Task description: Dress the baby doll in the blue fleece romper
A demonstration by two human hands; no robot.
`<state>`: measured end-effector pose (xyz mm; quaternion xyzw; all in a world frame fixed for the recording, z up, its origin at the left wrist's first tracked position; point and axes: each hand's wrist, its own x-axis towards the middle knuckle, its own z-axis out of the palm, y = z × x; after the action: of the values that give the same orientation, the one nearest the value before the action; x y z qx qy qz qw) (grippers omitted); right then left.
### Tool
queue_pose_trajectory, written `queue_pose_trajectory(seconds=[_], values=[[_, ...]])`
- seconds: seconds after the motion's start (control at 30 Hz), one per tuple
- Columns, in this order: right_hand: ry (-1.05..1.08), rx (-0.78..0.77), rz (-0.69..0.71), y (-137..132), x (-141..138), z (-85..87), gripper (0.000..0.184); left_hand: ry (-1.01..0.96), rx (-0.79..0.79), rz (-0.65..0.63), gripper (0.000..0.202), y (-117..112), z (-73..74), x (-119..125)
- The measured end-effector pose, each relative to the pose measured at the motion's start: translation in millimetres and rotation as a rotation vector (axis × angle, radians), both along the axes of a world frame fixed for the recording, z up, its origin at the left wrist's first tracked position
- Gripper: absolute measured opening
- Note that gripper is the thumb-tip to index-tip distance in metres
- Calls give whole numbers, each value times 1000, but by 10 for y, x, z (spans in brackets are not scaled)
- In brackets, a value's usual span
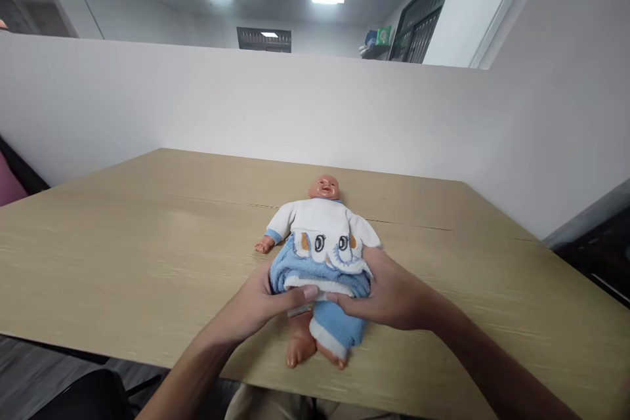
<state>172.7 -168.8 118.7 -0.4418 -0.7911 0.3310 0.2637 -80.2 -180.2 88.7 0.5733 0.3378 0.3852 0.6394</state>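
Status: doll (322,256) is on its back on the table (147,243), head away from me, feet toward me. Grip: both hands on the blue cloth (309,270) bunched at its waist, left hand (260,303) on one side, right hand (394,294) on the other. Thumbs lie over the white hem, tips close but apart; palms wrap the sides. Can't tell what my fingers have hold of, they're hidden. Progress, my read: white top (319,216) is done or close to it, collar at the neck, one sleeve down to its blue cuff with the doll's hand out. Can't confirm the other sleeve end, my right hand covers it. Lower half looks part done: the trouser leg (339,323) on my right reaches down to the foot with its white cuff, while the bare leg (300,336) on my left shows skin from just below my thumb. Remaining, as I judge it: that leg uncovered, waist cloth not yet smooth. Edges: near edge of the table runs just past the doll's feet, so little room toward me. Tabletop extends well out to left and right, and past the head up to the white wall (270,105). Black chair (93,397) sits off the near left edge, well apart from my hands.
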Motion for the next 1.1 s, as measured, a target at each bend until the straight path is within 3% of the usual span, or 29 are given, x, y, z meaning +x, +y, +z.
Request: queue_pose_trajectory(seconds=[0.2, 0.4, 0.6, 0.8, 0.93, 1.1], values=[[-135, 156, -224, -176, -158, -298, 8, 133, -2, 203, 51, -350, -213, 97], [-83, 155, -119, -236, -239, -542, 19, 309, 88, 298, 60, -505, -519, 104], [-101, 34, -113, -172, -282, -733, 25, 552, 171, 337, 47, -399, -719, 100], [-89, 27, -164, -39, -325, -871, 28, 690, 226, 351, 26, -158, -777, 90], [-98, 76, -202, 134, -331, -903, 23, 719, 255, 349, 35, 60, -777, 42], [-207, 133, -209, 282, -316, -658, 6, 754, 288, 345, 38, 131, -630, -21]])
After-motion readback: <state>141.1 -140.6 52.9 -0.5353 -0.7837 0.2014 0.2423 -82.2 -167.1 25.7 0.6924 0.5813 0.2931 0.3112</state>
